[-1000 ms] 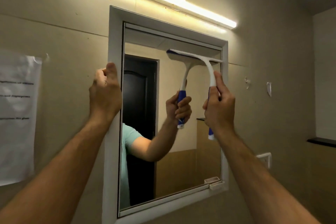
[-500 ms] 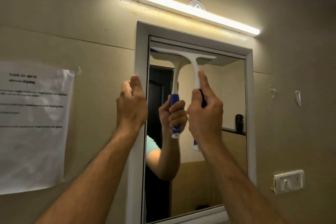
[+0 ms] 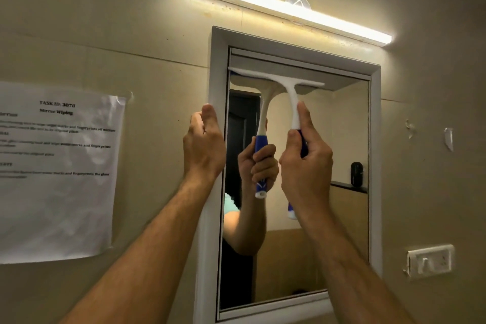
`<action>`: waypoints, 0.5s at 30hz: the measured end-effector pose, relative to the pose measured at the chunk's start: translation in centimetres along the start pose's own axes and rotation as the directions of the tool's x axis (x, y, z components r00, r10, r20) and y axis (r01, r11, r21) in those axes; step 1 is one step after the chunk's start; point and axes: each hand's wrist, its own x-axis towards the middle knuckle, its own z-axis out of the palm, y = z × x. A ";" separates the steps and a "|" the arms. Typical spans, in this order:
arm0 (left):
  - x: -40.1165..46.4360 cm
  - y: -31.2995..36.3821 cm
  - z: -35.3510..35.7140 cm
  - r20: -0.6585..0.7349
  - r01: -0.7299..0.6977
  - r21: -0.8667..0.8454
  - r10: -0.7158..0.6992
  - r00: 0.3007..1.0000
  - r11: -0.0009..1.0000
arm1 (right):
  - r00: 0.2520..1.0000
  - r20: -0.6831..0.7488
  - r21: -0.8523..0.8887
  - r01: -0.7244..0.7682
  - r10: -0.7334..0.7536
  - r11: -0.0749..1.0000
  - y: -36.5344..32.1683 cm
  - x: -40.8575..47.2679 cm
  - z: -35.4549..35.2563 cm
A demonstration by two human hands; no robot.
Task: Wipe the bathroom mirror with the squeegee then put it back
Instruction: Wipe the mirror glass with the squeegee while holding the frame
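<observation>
A white-framed mirror hangs on the beige wall. My right hand grips the blue handle of a white squeegee, forefinger stretched up along its white neck. The blade lies against the glass at the mirror's top left corner, under the upper frame. My left hand grips the left edge of the mirror frame, thumb on top. The glass reflects the hand, the squeegee and a dark door.
A light bar glows above the mirror. A printed paper sheet is taped to the wall at left. A white wall switch sits at lower right, with two small hooks above it.
The squeegee blade has slid left along the top of the glass from the right side to the left corner. The view has turned left too. My left hand keeps its hold on the frame.
</observation>
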 end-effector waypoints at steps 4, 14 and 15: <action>0.2 0.0 -0.4 0.009 0.067 -0.108 -0.066 0.998 0.992 | 0.997 0.074 -0.005 -0.022 0.023 1.000 2.2 -5.7 -2.3; 0.2 -0.2 -0.2 -0.010 0.055 -0.061 -0.056 0.998 0.997 | 0.990 0.140 -0.110 -0.004 0.020 0.994 2.4 -9.0 -4.2; 0.2 -0.1 -0.3 -0.012 0.047 -0.045 -0.048 0.999 0.998 | 0.991 0.132 -0.092 -0.010 0.022 0.996 2.0 -8.1 -3.9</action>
